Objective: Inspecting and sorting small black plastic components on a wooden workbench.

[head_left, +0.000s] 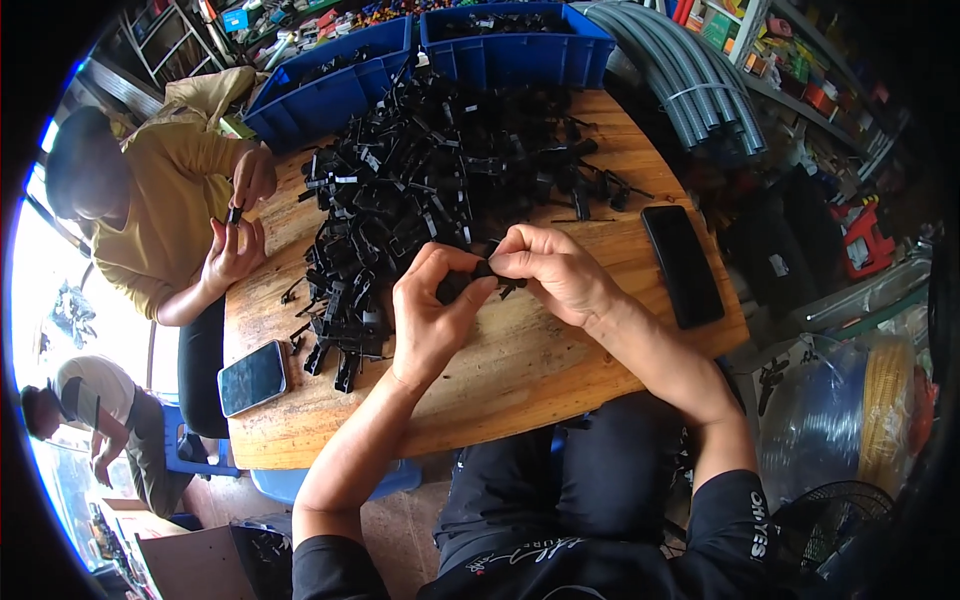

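Note:
My left hand [437,305] and my right hand [556,268] meet over the near edge of a large heap of black plastic parts [400,180]. Between their fingertips is a small black plastic part [484,270], pinched from both sides. Fingers cover most of it, so its exact shape does not show. Many parts in the heap have thin black wires or arms and small white labels. The heap lies on a wooden table [540,350].
Two blue crates [510,62] with more black parts stand at the far edge. A dark phone [682,265] lies at the right, a lighter phone [252,378] at the left. A co-worker in a yellow top [165,180] handles a small black part. Grey coiled hose [680,80] lies far right.

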Tool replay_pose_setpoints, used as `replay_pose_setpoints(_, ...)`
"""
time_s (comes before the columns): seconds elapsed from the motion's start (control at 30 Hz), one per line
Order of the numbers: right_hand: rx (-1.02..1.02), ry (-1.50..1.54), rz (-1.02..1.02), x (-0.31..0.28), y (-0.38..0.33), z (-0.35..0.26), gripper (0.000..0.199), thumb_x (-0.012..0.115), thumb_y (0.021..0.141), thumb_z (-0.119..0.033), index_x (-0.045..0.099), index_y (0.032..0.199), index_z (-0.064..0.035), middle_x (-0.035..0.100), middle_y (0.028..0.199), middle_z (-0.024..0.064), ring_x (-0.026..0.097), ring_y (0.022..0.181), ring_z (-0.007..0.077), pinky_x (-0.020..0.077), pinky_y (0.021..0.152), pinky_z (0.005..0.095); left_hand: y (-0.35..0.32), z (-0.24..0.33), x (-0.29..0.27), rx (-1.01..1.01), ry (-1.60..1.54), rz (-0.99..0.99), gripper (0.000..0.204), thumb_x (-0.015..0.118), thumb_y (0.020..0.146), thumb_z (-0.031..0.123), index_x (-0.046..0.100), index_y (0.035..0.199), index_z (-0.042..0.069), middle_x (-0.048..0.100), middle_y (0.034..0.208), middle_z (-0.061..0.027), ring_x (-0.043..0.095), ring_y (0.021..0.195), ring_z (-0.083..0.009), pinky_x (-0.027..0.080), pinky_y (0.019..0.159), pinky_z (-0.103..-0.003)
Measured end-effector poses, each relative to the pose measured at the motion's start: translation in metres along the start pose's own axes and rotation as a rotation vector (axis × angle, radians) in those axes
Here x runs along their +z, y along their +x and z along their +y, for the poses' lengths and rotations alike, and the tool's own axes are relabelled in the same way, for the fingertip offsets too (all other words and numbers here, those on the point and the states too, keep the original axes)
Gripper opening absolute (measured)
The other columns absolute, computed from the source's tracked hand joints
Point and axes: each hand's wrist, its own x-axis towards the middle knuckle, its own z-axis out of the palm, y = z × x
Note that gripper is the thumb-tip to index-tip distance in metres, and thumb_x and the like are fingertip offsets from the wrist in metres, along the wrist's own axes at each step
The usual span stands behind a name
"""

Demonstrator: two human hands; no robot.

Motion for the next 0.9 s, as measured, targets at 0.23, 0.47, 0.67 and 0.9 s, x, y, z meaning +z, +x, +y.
replay_pose_setpoints(0.23,-0.003,0.158,-0.006,0.000,0.001,0.006,0.005,0.059,0.084,-0.008,0.058,0.088,-0.0057,0.059,0.083,-0.0001,0.052,0.081,0.0070,0.0415,0.076,0.0213,-0.002,0.002,0.003,0.079,0.055,0.036,0.020,0.072,0.067,-0.001,0.060,0.083,0.000,0.057,0.080,-0.0072,0.057,0.067,-0.0141,0.046,0.060,-0.024)
replay_pose_setpoints(0.47,-0.500,-0.934,-0.092,0.009,-0.008,-0.019,0.038,0.065,0.081,-0.011,0.054,0.116,-0.0027,0.059,0.108,0.0073,0.057,0.100,0.0209,0.0462,0.085,0.0330,0.010,-0.013,-0.014,-0.539,-0.632,0.097,0.010,0.066,0.082,0.012,0.061,0.082,0.003,0.054,0.063,0.0017,0.047,0.055,-0.0052,0.037,0.053,-0.018)
replay_pose_setpoints(0.67,-0.916,-1.427,-0.022,0.007,-0.005,-0.008,0.046,0.074,0.067,-0.006,0.056,0.108,-0.0003,0.057,0.097,0.0104,0.057,0.086,0.0251,0.0495,0.074,0.0330,0.005,-0.019,-0.002,-0.566,-0.673,-0.029,0.013,0.067,0.081,0.016,0.062,0.083,0.004,0.055,0.064,0.0006,0.047,0.056,-0.0063,0.035,0.055,-0.020)
replay_pose_setpoints(0.9,-0.951,-1.621,0.077,0.009,0.001,0.008,0.035,0.064,0.074,-0.002,0.052,0.107,0.0025,0.052,0.085,0.0101,0.055,0.076,0.0243,0.0491,0.066,0.0336,0.001,-0.007,0.002,-0.572,-0.474,-0.057,0.017,0.069,0.080,0.017,0.062,0.086,0.003,0.058,0.069,0.0009,0.050,0.061,-0.0036,0.036,0.053,-0.018)
